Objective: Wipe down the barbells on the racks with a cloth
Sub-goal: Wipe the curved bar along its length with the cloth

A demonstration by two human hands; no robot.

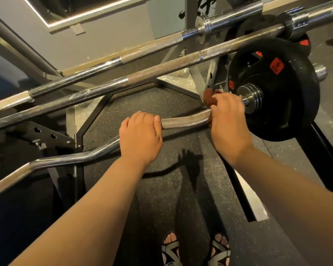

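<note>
A chrome curl bar [185, 120] with a wavy shaft runs from lower left to a black weight plate [281, 104] at the right. My left hand [140, 137] grips the bar's middle from above. My right hand [229, 123] wraps a reddish-brown cloth [210, 97] around the bar just inside the plate's collar. Most of the cloth is hidden under my fingers. Two straight barbells lie on the rack above, the nearer barbell [161, 69] and the farther barbell [138, 52].
Grey rack uprights and brackets [75, 120] stand at left and behind the bars. More black plates [300, 43] hang at upper right. Speckled rubber floor [161, 198] lies below, with my sandalled feet [196, 250] at the bottom edge.
</note>
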